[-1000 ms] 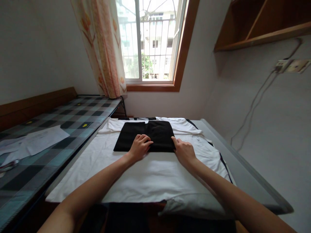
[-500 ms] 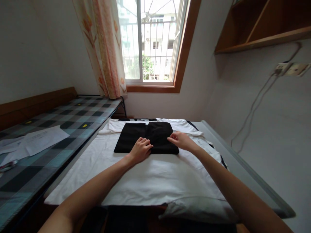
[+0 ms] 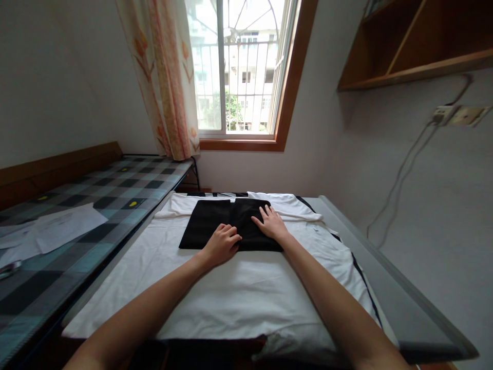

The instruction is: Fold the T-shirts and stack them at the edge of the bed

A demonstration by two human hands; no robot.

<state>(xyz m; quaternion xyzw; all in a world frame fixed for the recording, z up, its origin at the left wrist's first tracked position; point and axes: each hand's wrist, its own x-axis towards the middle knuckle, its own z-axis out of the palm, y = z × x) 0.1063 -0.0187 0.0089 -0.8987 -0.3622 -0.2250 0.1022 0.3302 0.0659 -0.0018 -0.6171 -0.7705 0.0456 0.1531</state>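
Observation:
A folded black cloth [image 3: 210,223] lies on a spread white T-shirt [image 3: 227,303], with a small notch at the middle of its far edge. Curled fingers of my left hand [image 3: 221,244] press together on the cloth near the centre of its front part; the fingertips are partly hidden. Resting flat on the cloth's right half is my right hand [image 3: 271,223], its fingers spread. The T-shirt's sleeves [image 3: 288,205] stretch out beyond the black cloth.
The shirt covers a grey table [image 3: 419,313] along the right wall. At left is a bed with a checked cover [image 3: 162,174], bearing papers [image 3: 69,226]. A curtained window [image 3: 246,77] is ahead. A wooden shelf [image 3: 416,67] and a corded socket [image 3: 442,114] are on the right wall.
My right hand has moved left from the cloth's right edge onto its right half, and its fingers have spread flat. My left hand stays in place on the cloth.

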